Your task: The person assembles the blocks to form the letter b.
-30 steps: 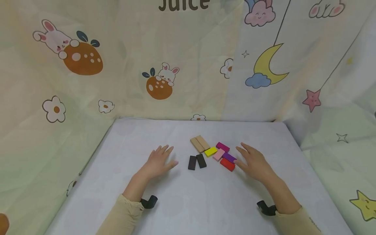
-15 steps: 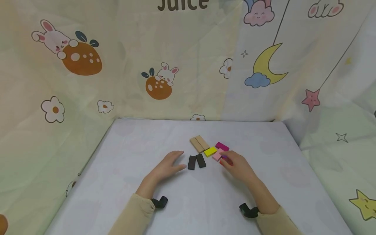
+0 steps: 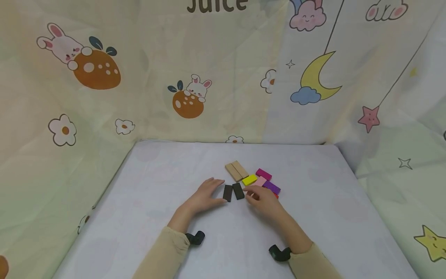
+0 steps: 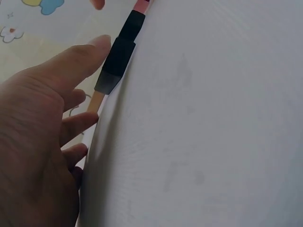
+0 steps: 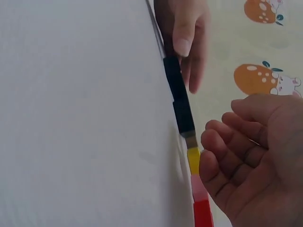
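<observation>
Two black blocks (image 3: 227,193) lie side by side on the white table, the right one slightly turned. My left hand (image 3: 203,195) is at the left black block, thumb near its lower end and fingers spread beyond its upper end. Beside the right black block (image 3: 238,191) is my right hand (image 3: 265,201), with its fingers loosely bent and nothing between them. In the right wrist view its fingertips (image 5: 209,163) overlap the edge of a yellow block (image 5: 193,161). The right hand partly covers the pink block (image 3: 259,180) and the red block (image 3: 277,195) in the head view.
Behind the black blocks lie two natural wood blocks (image 3: 237,171) together. A magenta block (image 3: 263,174) and a purple block (image 3: 271,187) lie to the right. A printed cloth (image 3: 209,124) hangs behind the white table (image 3: 223,248).
My right hand has moved left, from over the purple and red blocks to the right black block, uncovering the purple one. My left hand has moved right to the left black block.
</observation>
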Available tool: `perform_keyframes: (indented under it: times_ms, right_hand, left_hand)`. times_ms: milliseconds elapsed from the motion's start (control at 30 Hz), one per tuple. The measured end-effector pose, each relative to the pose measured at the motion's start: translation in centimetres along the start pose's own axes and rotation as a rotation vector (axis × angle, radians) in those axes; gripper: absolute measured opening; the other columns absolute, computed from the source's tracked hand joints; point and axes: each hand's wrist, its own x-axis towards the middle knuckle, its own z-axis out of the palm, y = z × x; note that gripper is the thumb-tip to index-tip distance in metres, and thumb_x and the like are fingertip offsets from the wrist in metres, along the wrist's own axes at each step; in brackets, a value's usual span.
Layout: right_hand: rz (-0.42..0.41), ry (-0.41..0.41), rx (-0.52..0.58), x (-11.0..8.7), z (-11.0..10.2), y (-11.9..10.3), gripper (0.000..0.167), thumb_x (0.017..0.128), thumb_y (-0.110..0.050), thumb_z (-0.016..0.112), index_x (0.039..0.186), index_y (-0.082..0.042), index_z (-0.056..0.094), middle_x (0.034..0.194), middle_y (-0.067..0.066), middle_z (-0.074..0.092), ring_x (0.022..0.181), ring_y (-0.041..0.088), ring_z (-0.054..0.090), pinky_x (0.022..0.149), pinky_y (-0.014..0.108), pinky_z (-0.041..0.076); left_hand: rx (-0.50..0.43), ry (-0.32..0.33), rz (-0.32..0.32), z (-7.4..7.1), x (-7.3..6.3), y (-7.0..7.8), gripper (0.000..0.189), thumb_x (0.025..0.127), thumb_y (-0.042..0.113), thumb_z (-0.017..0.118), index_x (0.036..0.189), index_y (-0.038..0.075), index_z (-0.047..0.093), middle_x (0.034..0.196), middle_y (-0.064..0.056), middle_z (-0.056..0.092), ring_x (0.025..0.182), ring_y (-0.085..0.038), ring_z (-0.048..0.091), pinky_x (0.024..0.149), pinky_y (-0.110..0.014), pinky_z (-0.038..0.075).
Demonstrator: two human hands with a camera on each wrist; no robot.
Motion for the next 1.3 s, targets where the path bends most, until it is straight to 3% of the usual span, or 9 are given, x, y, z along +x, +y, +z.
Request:
perform_keyframes:
  times_ms: [167,400,567,700,1000,1300]
  right_hand:
    - [0.005,0.001,0.047,0.3,1.1,0.3,0.028,0.093,-0.025,0.069,0.121,-0.027,0.069,0.103,-0.012,0.066,0.088,0.009,0.059,0.08,0.027,0.055]
    - [-0.023,0.025,0.065,0.4,1.8,1.3,0.026,0.092,-0.023,0.07,0.117,-0.03,0.07,0.099,-0.015,0.065,0.086,0.009,0.057,0.077,0.024,0.054]
    - [-0.076,-0.056,0.054,0.1,1.8,1.5,0.025,0.093,-0.025,0.067,0.115,-0.035,0.071,0.09,-0.015,0.061,0.085,0.01,0.055,0.073,0.024,0.051]
    - [-0.105,-0.125,0.015,-0.1,2.1,1.7,0.026,0.095,-0.028,0.065,0.119,-0.036,0.07,0.094,-0.018,0.061,0.087,0.008,0.055,0.075,0.023,0.051]
    - [-0.091,-0.11,0.012,-0.1,2.3,1.9,0.025,0.095,-0.029,0.065,0.118,-0.036,0.07,0.089,-0.017,0.059,0.082,0.009,0.054,0.069,0.021,0.05]
    - [-0.09,-0.106,0.019,-0.1,2.2,2.1,0.023,0.096,-0.03,0.064,0.116,-0.037,0.071,0.089,-0.018,0.061,0.081,0.009,0.055,0.07,0.022,0.051]
  left_hand:
    - [0.07,0.017,0.056,0.1,0.3,0.1,0.077,0.086,0.053,0.07,0.15,0.021,0.042,0.153,-0.005,0.044,0.149,-0.035,0.026,0.123,-0.052,0.021]
    - [0.137,0.037,0.078,0.4,0.5,-0.1,0.072,0.087,0.051,0.07,0.148,0.02,0.046,0.151,-0.005,0.046,0.147,-0.036,0.03,0.123,-0.051,0.022]
    - [0.141,0.055,0.069,0.7,0.5,-0.2,0.07,0.088,0.052,0.069,0.146,0.021,0.049,0.151,-0.004,0.046,0.148,-0.034,0.03,0.123,-0.051,0.022]
    - [0.143,0.079,0.076,1.0,0.5,-0.2,0.069,0.087,0.054,0.069,0.145,0.022,0.05,0.15,-0.003,0.047,0.147,-0.033,0.032,0.123,-0.05,0.023]
    - [0.149,0.115,0.076,1.2,0.4,-0.2,0.067,0.085,0.055,0.071,0.14,0.02,0.054,0.148,-0.003,0.05,0.146,-0.032,0.034,0.122,-0.049,0.025]
    - [0.098,0.115,0.065,1.0,0.1,0.3,0.066,0.082,0.052,0.076,0.136,0.018,0.057,0.148,-0.005,0.049,0.146,-0.032,0.033,0.122,-0.049,0.025]
